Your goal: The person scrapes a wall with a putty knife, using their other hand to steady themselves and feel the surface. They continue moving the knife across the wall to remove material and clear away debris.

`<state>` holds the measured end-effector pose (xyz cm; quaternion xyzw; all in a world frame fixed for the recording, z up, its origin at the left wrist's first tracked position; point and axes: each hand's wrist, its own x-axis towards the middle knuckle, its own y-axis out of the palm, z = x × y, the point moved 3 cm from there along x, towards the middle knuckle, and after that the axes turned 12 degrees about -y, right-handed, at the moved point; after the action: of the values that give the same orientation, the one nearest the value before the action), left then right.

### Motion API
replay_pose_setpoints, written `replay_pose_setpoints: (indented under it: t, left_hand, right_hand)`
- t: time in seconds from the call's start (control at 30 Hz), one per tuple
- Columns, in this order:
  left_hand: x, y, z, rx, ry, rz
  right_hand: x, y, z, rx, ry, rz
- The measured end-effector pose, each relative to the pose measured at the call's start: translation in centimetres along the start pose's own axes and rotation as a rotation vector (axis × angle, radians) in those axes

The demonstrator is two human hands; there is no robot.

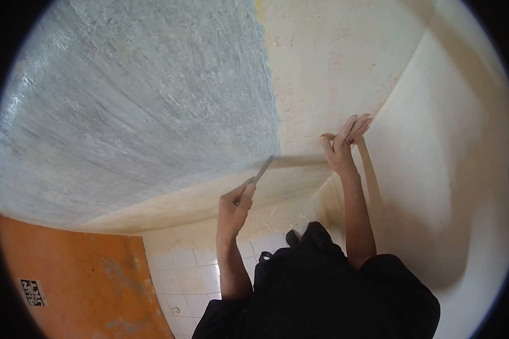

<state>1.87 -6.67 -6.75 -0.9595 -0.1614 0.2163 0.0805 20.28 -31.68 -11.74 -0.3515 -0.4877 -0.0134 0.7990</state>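
Observation:
My left hand (234,212) is closed around a scraper (264,169), whose thin grey blade shows nearly edge-on. Its tip meets the wall at the lower corner of the grey-blue coating (169,107), where this borders a cream, scuffed patch (328,68). My fingers hide the scraper's handle. To the right, my right hand (344,141) rests against the cream surface with fingers stretched out and thumb apart; nothing is in it. Pale dust marks its fingers.
A plain cream wall (418,158) meets the scuffed patch at a corner on the right. Small pale flakes (291,214) lie below the hands. White tiles (181,277) and an orange panel (90,277) bearing a black-and-white sticker (33,292) stand lower left.

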Motion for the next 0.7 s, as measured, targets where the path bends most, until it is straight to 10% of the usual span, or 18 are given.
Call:
replay_pose_setpoints:
  t: [0.7]
  left_hand:
    - [0.0,1.5,2.8,-0.072,0.013,0.002]
  right_hand:
    - [-0.2,0.2,-0.3,-0.005,0.010,0.020]
